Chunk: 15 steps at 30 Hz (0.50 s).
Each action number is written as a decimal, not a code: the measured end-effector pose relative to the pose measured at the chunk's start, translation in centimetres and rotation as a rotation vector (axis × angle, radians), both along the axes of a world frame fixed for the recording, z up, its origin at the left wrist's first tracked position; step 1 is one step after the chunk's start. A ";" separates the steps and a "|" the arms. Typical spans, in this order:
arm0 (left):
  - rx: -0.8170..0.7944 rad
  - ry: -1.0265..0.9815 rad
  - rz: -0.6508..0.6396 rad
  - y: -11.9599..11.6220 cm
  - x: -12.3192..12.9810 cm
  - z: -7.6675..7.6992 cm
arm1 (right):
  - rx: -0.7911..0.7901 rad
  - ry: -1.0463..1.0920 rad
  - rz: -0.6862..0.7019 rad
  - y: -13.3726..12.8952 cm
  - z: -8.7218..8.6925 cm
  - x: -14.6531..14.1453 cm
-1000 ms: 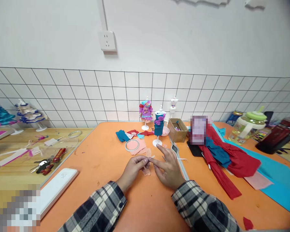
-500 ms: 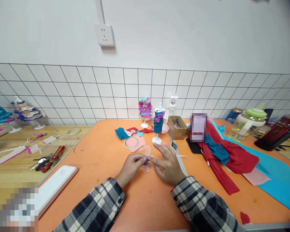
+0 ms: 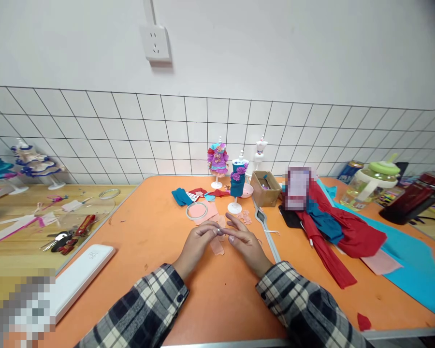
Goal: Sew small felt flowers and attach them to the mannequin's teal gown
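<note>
Over the middle of the orange table, my left hand [image 3: 198, 243] is closed in a pinch on something too small to make out. The fingertips of my right hand [image 3: 249, 245] meet it from the right, its fingers partly spread. Thin pink fabric [image 3: 217, 246] shows just below and behind the fingertips. Beyond my hands, a small dress form [image 3: 238, 181] in a teal dress with purple flowers stands upright. A ring [image 3: 197, 211] lies on pink cloth to its left, and small pink pieces [image 3: 245, 217] lie near its base.
Two more dress forms [image 3: 218, 162] and an open box [image 3: 266, 188] stand at the back. Red fabric [image 3: 358, 232], a phone [image 3: 297, 188], a jug [image 3: 371, 186] and a dark bottle [image 3: 415, 198] are at right. A white power strip [image 3: 85, 278] and keys [image 3: 61, 240] are at left.
The raised fingers of my right hand have come down and nearer the left fingertips. The small pink pieces by the dress form now show more. The view has shifted slightly.
</note>
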State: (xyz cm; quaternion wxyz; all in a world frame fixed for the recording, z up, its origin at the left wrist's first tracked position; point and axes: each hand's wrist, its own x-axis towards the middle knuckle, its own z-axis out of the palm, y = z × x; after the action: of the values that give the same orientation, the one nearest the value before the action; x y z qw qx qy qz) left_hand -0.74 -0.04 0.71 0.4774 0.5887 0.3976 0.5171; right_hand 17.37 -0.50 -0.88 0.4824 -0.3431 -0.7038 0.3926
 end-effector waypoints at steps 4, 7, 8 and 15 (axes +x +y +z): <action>-0.029 -0.074 0.001 0.0 0.1 -0.5 | -0.083 0.066 0.049 -0.2 0.0 -0.5; -0.070 -0.125 0.013 -0.1 0.2 -0.5 | -0.059 0.064 0.058 -0.4 0.2 -0.6; -0.091 -0.153 0.013 -0.1 0.2 -0.5 | -0.048 0.059 0.060 -0.4 0.2 -0.6; -0.184 -0.331 -0.018 -0.3 0.7 -0.4 | 0.012 -0.061 0.088 -0.5 -0.2 -0.7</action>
State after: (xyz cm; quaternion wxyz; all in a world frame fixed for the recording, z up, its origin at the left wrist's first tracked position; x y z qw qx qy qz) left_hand -0.04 -0.39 0.33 0.5927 0.4531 0.3537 0.5642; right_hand 16.67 -0.99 -1.04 0.4453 -0.3206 -0.7349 0.3986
